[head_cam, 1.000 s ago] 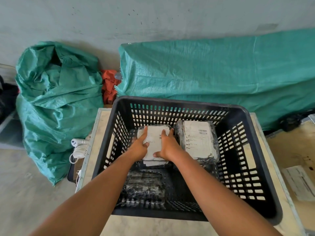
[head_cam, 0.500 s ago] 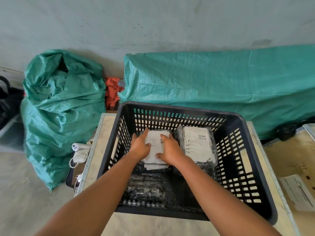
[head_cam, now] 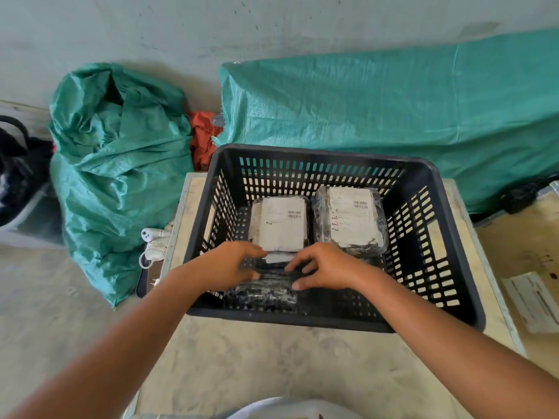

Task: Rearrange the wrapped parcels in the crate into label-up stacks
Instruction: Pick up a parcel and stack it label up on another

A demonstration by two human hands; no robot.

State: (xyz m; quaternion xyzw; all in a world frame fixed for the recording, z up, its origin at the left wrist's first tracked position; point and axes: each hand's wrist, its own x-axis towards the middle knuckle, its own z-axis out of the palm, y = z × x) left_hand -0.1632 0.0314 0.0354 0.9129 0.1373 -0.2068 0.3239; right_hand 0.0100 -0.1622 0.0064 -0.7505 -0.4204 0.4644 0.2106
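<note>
A black slotted crate (head_cam: 453, 285) stands on a pale table. Two wrapped parcels lie label-up side by side at its far end: the left parcel (head_cam: 281, 225) and the right parcel (head_cam: 351, 219). Under the left one a white edge of another parcel shows. A dark parcel (head_cam: 263, 294), no label showing, lies in the crate's near left part. My left hand (head_cam: 230, 264) and my right hand (head_cam: 325, 267) rest on the dark parcel's far end, fingers curled over it from both sides. Its far edge is hidden beneath my fingers.
The table (head_cam: 272, 358) extends toward me. A green sack (head_cam: 118, 164) and a white power strip (head_cam: 154, 237) are to the left, and a long green tarp-covered bundle (head_cam: 393, 116) lies behind the crate. A paper sheet (head_cam: 532, 300) lies at the right.
Both hands left the left label-up parcel and pulled back toward me onto the dark parcel. The left parcel's label is now uncovered. The camera view tilted slightly.
</note>
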